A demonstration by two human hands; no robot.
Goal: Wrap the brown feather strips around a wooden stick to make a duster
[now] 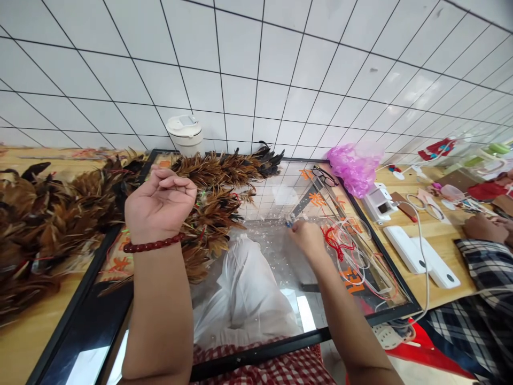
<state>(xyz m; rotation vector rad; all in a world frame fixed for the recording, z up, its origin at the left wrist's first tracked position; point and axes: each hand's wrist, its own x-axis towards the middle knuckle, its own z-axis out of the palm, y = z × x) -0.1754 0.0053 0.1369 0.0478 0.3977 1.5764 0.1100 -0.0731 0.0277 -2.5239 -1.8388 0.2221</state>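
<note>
My left hand [162,200] is raised over the left of the glass-topped frame [276,206], palm toward me. Its fingers curl toward the thumb; anything pinched there is too small to make out. Beside and behind it lie brown-black feather garlands [216,171], with bits of red and green among them. Low over the glass, my right hand [308,236] is closed, with a small bluish thing at its fingertips that I cannot identify. Right of that hand is a bundle of red cord [340,241]. White cloth [250,289] shows beneath the glass.
More feather garlands [56,214] cover the left table. Glasses [325,175], a purple plastic bag [356,168] and a white canister [186,133] stand toward the tiled wall. Right are a white charger [379,203], white power banks [420,256], a cable and another person's hand [486,229].
</note>
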